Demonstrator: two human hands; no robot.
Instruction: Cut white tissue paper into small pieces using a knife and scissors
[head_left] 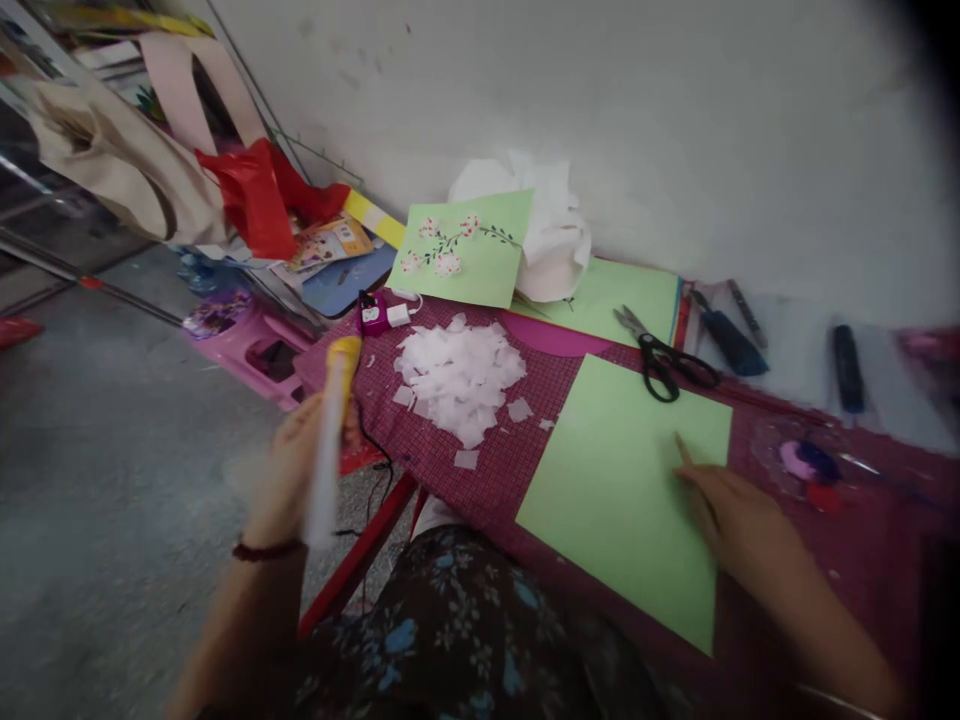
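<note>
My left hand (300, 435), smeared a little by motion, is closed around a yellow hot glue gun (343, 355) left of the table. A long whitish glue stick (325, 470) runs down from it toward my wrist. My right hand (724, 505) pinches a thin wooden stick (682, 447), perhaps a pencil, over a blank light green sheet (626, 500). Between my hands lies a pile of small white paper squares (457, 375), with a few loose ones around it. Black-handled scissors (660, 360) rest at the sheet's upper edge.
Behind the pile leans a green card (461, 248) decorated with flowers, beside crumpled white paper (555, 240). A purple power adapter (375, 315) sits at the table's left corner. At right are dark-handled tools (724, 335) and a dish of pink and blue material (806, 460). A pink stool (247, 345) stands left.
</note>
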